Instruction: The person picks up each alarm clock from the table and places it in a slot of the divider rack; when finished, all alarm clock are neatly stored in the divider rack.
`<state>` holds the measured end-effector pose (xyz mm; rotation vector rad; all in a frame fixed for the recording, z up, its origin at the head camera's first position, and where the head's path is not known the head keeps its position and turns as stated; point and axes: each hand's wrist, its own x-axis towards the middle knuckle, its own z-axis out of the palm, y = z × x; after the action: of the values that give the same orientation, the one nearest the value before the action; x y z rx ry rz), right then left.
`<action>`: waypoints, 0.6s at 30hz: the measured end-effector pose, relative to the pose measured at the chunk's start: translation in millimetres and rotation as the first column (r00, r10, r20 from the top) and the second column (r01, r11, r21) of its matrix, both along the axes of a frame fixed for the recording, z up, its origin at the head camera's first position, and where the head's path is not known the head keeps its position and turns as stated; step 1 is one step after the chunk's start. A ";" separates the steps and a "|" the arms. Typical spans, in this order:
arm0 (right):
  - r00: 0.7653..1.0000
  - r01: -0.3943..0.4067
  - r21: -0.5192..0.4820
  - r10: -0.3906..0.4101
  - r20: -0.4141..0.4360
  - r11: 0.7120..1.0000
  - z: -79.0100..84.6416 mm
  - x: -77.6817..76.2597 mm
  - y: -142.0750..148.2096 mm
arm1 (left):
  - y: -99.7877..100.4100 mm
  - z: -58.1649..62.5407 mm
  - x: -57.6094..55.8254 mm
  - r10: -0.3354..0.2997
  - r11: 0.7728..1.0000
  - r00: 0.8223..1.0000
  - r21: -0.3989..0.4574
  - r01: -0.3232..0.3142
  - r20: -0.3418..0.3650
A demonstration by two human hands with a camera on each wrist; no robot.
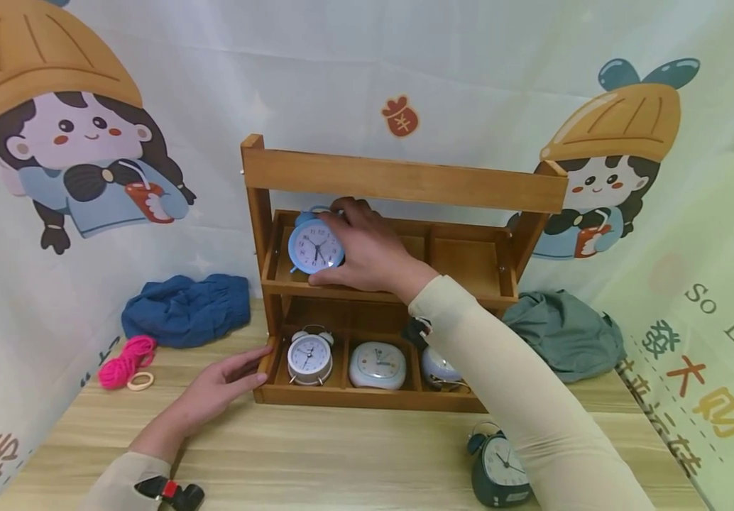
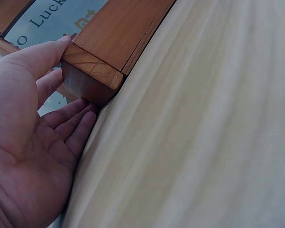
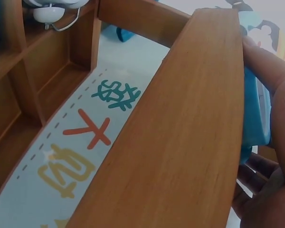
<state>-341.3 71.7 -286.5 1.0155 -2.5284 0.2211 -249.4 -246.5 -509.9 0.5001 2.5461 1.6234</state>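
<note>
My right hand (image 1: 376,252) grips a light-blue twin-bell alarm clock (image 1: 316,245) by its right side, at the left of the wooden shelf's (image 1: 399,174) upper tier. The clock stands nearly upright with its dial toward me. In the right wrist view, a wooden bar hides part of the blue clock (image 3: 254,111). My left hand (image 1: 216,389) holds the lower tier's left end; the left wrist view shows the thumb and fingers around the wooden corner (image 2: 92,66). Beside it in the lower tier stand a white twin-bell clock (image 1: 309,356) and a white rounded clock (image 1: 377,366).
Another pale clock (image 1: 441,369) in the lower right compartment is partly behind my right sleeve. A dark green alarm clock (image 1: 500,470) stands on the table at front right. Blue cloth (image 1: 187,310), pink yarn (image 1: 127,362) and a wooden ring (image 1: 140,381) lie left; grey-green cloth (image 1: 561,335) lies right.
</note>
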 end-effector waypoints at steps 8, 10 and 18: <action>0.999 -0.001 -0.028 0.002 0.035 1.000 -3.9 1.4 0.7 | 0.4 1.3 0.0 0.007 1.000 1.000 -0.025 -0.007 -0.011; 0.999 0.000 -0.030 0.001 0.034 1.000 -6.0 1.3 1.0 | 0.2 1.3 -0.2 0.007 1.000 1.000 -0.023 -0.007 -0.009; 1.000 -0.002 -0.012 0.002 0.026 1.000 -13.3 0.6 0.4 | -0.9 -0.2 -0.4 0.007 1.000 1.000 -0.027 -0.007 -0.006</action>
<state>-340.7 72.1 -299.8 1.0166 -2.5462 0.2508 -249.8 -247.4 -510.1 0.4956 2.5731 1.5901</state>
